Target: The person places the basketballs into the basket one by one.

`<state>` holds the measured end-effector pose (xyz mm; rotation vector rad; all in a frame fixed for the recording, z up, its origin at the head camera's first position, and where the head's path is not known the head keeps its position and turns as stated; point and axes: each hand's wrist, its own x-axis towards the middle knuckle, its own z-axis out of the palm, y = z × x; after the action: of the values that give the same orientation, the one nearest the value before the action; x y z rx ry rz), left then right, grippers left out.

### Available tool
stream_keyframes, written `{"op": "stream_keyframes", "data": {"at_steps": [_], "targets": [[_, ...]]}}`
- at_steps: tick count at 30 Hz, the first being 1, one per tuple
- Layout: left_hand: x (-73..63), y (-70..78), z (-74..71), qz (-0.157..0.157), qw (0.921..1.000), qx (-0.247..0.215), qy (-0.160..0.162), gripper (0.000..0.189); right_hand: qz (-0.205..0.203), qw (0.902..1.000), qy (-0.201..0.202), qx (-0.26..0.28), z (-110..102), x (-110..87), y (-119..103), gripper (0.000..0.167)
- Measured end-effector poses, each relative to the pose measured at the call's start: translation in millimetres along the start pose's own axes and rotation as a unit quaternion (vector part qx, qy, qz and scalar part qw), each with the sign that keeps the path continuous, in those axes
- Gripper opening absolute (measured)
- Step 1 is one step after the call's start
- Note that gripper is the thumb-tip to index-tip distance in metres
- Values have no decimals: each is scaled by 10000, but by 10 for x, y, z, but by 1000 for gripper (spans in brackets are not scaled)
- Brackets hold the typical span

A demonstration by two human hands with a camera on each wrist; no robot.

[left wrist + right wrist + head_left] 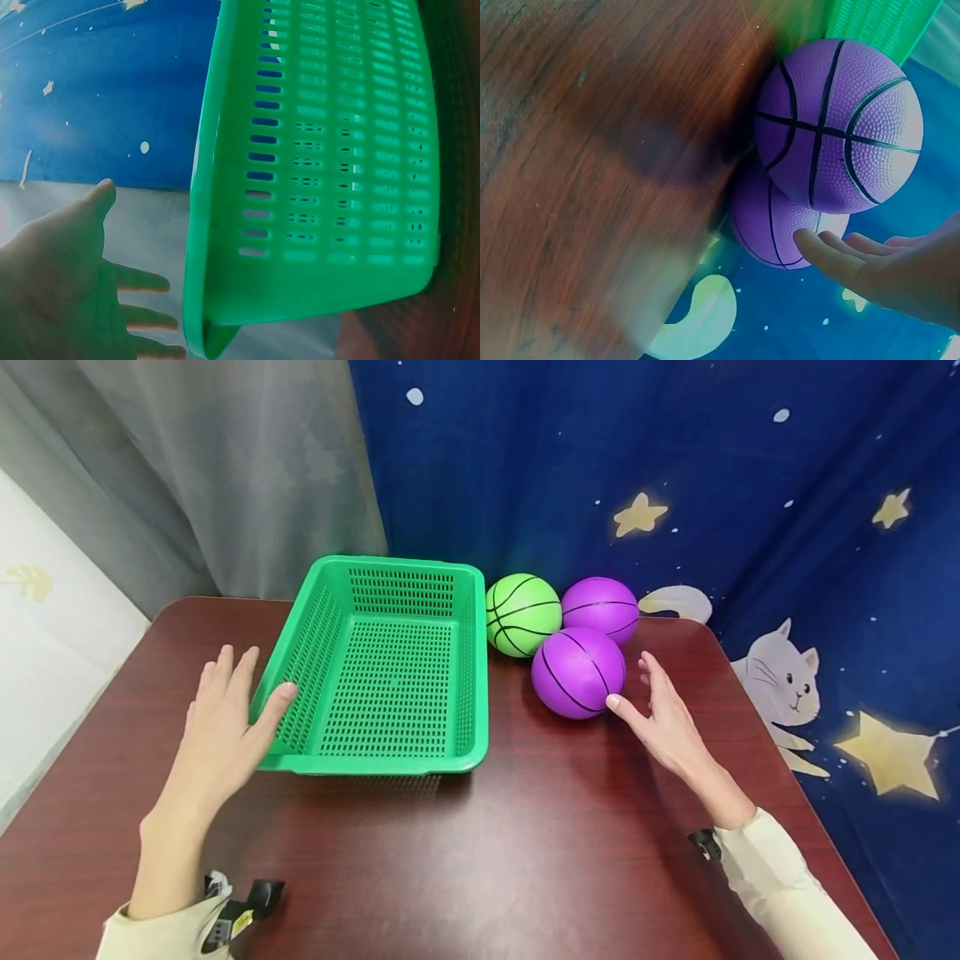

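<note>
A green plastic basket (390, 766) with slotted walls stands on the table, with nothing inside it. My left hand (221, 731) hovers at its left side, fingers spread and holding nothing; in the left wrist view the hand (67, 277) is beside the basket's rim (199, 247). Right of the basket sit a light green ball (523, 614) and two purple balls, one at the back (603, 603) and one nearer (577, 672), all with black basketball lines. Close to the nearer purple ball's right side is my right hand (667, 718), fingers extended, its thumb overlapping the ball's edge in the head view.
The dark red-brown table (510, 877) reaches toward me. Behind it hang a grey curtain (262, 468) and a blue curtain (510, 460) with stars and a cat. Small dark devices are strapped at both wrists, over cream sleeves (787, 885).
</note>
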<state>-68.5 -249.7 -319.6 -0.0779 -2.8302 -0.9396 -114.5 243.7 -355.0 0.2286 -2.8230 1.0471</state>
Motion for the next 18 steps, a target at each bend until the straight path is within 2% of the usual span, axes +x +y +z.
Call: {"op": "stream_keyframes", "data": {"at_steps": [5,10,13,18], "targets": [[-52,-63,-18,-37,9994,-346,-50,67,101,9989,-16,463,36,30,15,81],[-82,-150,-23,-30,9976,-643,-236,65,325,9973,-117,650,48,58,21,80],[-91,-196,-42,-133,9959,-758,-474,66,512,9952,-308,772,42,74,9,81],[-119,-240,-96,-376,9884,-1056,-1028,62,800,9846,-699,1390,24,93,-24,83]]}}
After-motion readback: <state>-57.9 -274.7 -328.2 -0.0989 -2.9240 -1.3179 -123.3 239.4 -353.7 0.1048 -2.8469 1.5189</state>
